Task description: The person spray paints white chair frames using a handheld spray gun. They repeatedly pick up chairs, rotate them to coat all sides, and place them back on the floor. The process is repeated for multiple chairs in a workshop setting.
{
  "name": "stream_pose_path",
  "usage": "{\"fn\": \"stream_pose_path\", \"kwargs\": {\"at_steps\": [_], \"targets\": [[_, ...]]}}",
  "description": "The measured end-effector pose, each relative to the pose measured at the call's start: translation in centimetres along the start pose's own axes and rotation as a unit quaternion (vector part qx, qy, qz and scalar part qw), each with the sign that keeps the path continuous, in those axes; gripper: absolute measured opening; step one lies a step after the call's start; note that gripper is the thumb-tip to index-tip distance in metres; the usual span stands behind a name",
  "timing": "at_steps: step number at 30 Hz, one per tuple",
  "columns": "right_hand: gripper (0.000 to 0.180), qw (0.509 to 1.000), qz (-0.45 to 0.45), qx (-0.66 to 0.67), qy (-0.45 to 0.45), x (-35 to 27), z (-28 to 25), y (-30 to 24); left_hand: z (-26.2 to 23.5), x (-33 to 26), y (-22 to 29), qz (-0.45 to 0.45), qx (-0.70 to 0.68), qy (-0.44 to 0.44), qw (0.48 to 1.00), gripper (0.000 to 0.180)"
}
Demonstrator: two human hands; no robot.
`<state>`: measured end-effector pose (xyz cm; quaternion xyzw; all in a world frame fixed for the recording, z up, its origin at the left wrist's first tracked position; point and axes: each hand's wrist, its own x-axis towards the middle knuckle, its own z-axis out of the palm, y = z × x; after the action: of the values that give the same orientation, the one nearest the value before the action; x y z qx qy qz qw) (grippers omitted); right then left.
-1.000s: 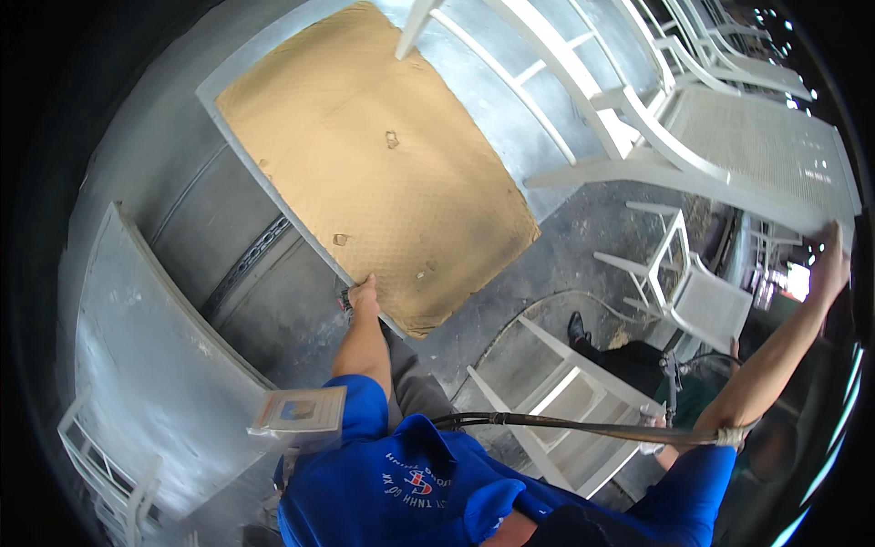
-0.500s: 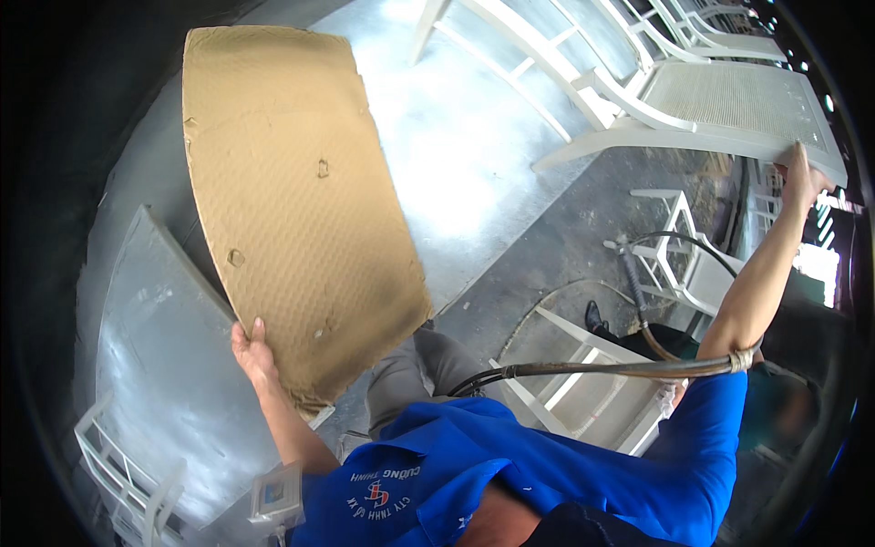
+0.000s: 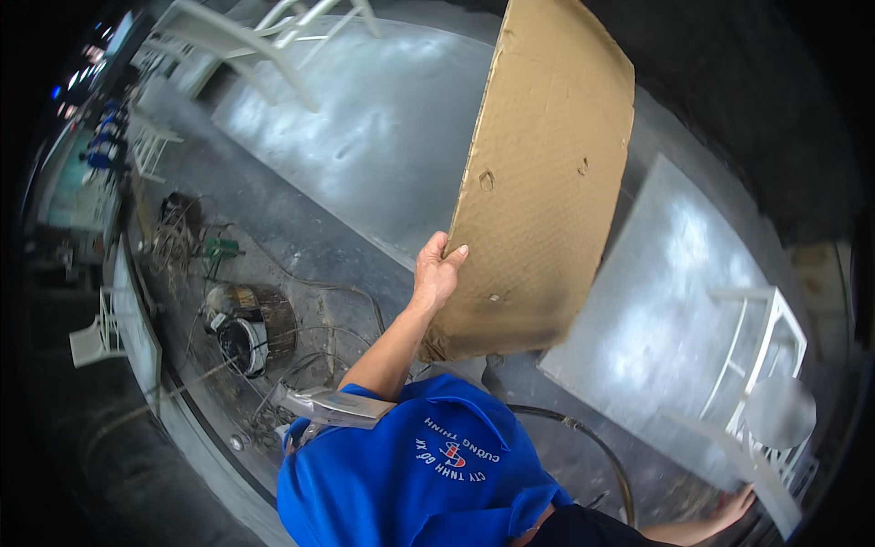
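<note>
My left hand (image 3: 437,273) grips the near left edge of a large brown cardboard sheet (image 3: 547,182), thumb lying on its front face. The sheet stands tilted up before me, with small torn spots and a darkened lower end. At the lower right my right arm stretches out, and my right hand (image 3: 732,506) is closed at the edge of a white chair (image 3: 761,476). Its fingers are partly hidden there. The chair's slim white legs and rails rise over a grey metal-like panel (image 3: 638,310).
Another wide grey panel (image 3: 355,137) lies beyond the cardboard, with a white chair (image 3: 228,36) at its far left. Left of me are a drum-like container (image 3: 273,314) and tangled hoses. A dark hose (image 3: 602,447) curves past my body. People in blue (image 3: 108,146) stand far left.
My view and body have turned to the left. The cardboard, still in my left hand, now stands more to the right in view. My right arm and the chair have shifted to the lower right.
</note>
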<state>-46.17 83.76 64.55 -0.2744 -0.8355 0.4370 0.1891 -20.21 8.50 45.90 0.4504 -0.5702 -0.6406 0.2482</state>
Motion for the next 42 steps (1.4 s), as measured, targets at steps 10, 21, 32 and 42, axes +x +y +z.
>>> {"fn": "stream_pose_path", "kwargs": {"at_steps": [10,21,32,42], "targets": [[0.05,0.986,-0.077,0.04,-0.141,-24.6,8.4,-8.1,-14.7,4.4,3.1,-0.02,-0.045,0.065,0.997,0.012],[0.064,0.955,-0.134,0.028,-0.264,-49.4,18.4,-16.2,-39.0,32.2,6.2,-0.039,0.03,-0.012,0.999,0.036],[0.056,0.889,-0.23,0.02,-0.395,-67.4,26.8,-27.7,-52.5,52.1,7.7,0.06,0.248,-0.026,0.966,0.05],[0.056,0.874,-0.209,0.059,-0.435,-74.9,33.9,-27.3,-60.2,31.9,16.5,0.317,0.148,0.113,0.93,0.024]]}}
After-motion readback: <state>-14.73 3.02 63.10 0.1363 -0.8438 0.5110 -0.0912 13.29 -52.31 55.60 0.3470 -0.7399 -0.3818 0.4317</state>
